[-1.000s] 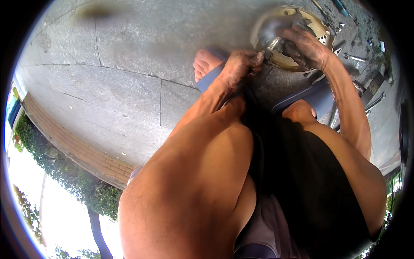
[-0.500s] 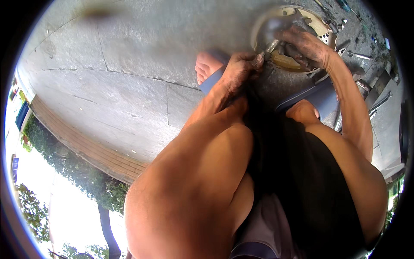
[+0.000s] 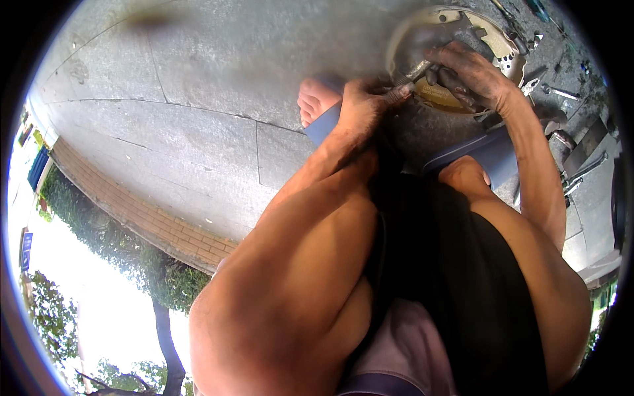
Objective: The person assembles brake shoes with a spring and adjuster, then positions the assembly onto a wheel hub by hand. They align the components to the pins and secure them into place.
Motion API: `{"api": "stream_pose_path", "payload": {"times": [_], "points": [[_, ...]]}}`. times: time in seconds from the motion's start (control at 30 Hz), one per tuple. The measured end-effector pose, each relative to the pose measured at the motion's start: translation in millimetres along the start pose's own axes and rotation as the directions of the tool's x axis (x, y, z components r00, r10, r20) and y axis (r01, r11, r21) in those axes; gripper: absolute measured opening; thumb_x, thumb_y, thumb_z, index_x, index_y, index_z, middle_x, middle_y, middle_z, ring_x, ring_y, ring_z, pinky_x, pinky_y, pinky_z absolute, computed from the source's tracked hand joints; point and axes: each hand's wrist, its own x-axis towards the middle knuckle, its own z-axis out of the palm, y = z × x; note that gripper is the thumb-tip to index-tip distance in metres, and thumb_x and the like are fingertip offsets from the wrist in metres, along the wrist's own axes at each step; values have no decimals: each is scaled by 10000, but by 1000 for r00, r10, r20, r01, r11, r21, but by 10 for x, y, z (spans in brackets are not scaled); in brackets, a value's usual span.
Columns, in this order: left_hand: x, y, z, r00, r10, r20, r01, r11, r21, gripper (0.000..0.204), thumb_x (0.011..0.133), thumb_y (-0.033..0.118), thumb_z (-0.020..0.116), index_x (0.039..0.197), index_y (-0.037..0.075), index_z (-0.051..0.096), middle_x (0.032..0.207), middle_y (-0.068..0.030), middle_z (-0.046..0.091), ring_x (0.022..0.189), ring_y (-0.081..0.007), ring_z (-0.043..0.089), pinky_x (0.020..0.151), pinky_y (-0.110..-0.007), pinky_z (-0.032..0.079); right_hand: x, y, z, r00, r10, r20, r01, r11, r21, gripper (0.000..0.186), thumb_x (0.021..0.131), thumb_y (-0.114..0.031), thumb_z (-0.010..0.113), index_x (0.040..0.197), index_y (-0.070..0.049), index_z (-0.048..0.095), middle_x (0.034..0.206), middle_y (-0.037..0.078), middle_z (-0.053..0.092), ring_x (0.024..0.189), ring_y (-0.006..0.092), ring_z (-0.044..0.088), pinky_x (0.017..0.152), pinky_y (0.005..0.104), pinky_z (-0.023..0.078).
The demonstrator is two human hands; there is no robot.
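Grey paving (image 3: 198, 63) spans the head view. The left hand (image 3: 365, 107) pinches one end of a short metal rod (image 3: 417, 70); the right hand (image 3: 472, 74), fingers curled, grips the other, seemingly to steady it by a round gold metal part (image 3: 437, 99) on the paving. A wrench (image 3: 561, 92) lies rightward.
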Motion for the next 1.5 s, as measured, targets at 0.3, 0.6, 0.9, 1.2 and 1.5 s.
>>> {"api": "stream_pose_path", "payload": {"times": [0.3, 0.6, 0.9, 1.2, 1.5], "points": [[34, 77, 31, 999, 46, 10, -47, 986, 162, 259, 889, 173, 782, 878, -78, 719, 751, -40, 668, 696, -121, 543, 616, -306, 449, -135, -25, 525, 929, 31, -369, -1, 997, 80, 490, 993, -442, 620, 955, 43, 686, 796, 132, 721, 667, 191, 705, 612, 302, 576], [35, 94, -11, 998, 18, 59, -25, 992, 124, 219, 932, 193, 740, 948, -24, 757, 806, -24, 686, 746, -92, 567, 679, -254, 458, -121, 39, 677, 833, 49, -552, 114, 960, 257, 532, 941, -414, 713, 1164, 61, 625, 998, 146, 706, 862, 219, 719, 705, 350, 621], [48, 101, -1, 999, 10, 52, -18, 989, 150, 161, 901, 155, 761, 905, -6, 760, 764, 21, 657, 714, -64, 521, 646, -238, 416, -107, 35, 655, 810, -23, -586, 257, 912, 320, 476, 968, -327, 688, 1214, 74, 617, 1051, 132, 683, 895, 221, 710, 834, 348, 617], [126, 19, -33, 997, -7, 72, -4, 989, 150, 158, 882, 156, 786, 898, 1, 762, 758, 20, 658, 710, -71, 531, 646, -242, 420, -90, 90, 562, 825, 2, -566, 209, 928, 308, 399, 968, -324, 700, 1135, 38, 668, 941, 84, 695, 777, 173, 687, 699, 299, 568], [196, -44, -88, 989, 2, 148, -44, 959, 280, 182, 891, 173, 786, 937, -3, 770, 762, 15, 664, 711, -71, 530, 649, -239, 421, -149, 11, 527, 876, 92, -473, -30, 990, 137, 362, 948, -366, 713, 1014, -10, 696, 777, 50, 657, 642, 139, 627, 563, 286, 515]]}}
